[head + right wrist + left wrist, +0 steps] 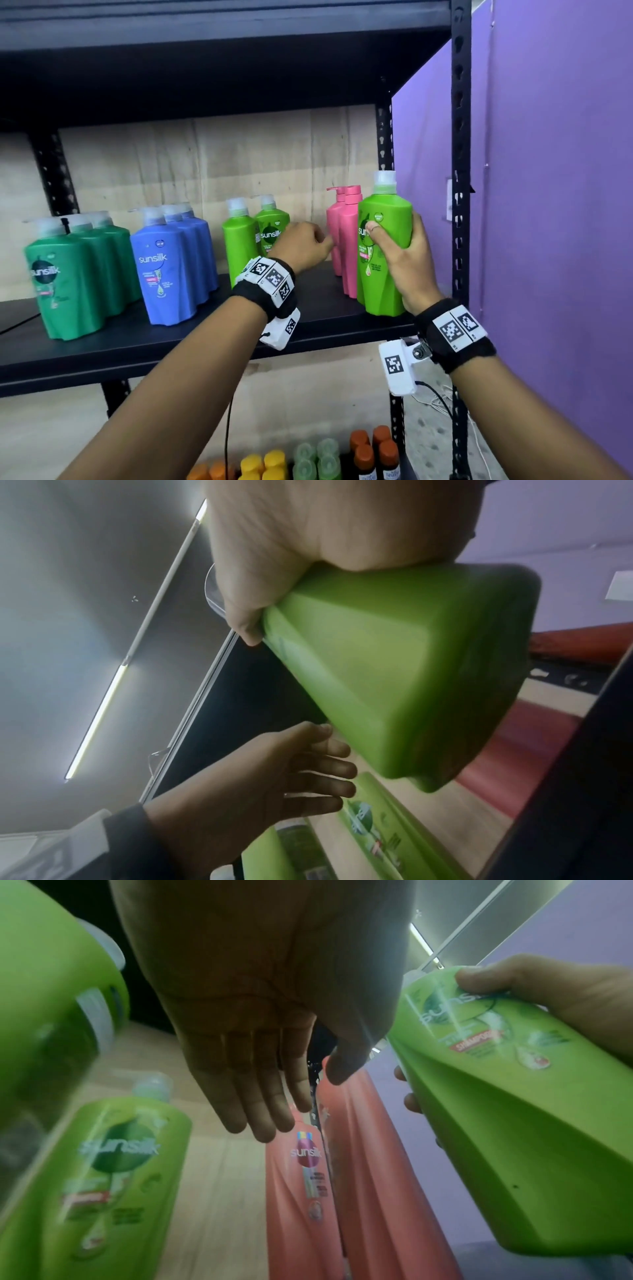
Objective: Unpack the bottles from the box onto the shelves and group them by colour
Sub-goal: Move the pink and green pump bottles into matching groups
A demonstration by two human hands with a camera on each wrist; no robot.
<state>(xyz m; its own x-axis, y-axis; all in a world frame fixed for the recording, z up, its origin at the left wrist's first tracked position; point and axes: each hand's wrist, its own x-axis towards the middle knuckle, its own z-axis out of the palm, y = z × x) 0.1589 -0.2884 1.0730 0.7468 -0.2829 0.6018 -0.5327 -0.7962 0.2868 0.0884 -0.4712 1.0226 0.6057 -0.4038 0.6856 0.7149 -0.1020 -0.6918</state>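
My right hand (399,253) grips a light green shampoo bottle (385,246) upright at the right end of the black shelf (171,339), thumb on its label. The same bottle fills the right wrist view (394,674) and shows at the right of the left wrist view (514,1110). My left hand (305,245) reaches with straight fingers (263,1104) toward two pink bottles (346,240) just behind, holding nothing. Two more light green bottles (255,233) stand left of that hand.
Three blue bottles (171,263) and three dark green bottles (72,277) stand further left on the shelf. Small bottles with orange, yellow and green caps (308,459) fill the shelf below. A black upright post (460,205) and a purple wall (555,171) close the right side.
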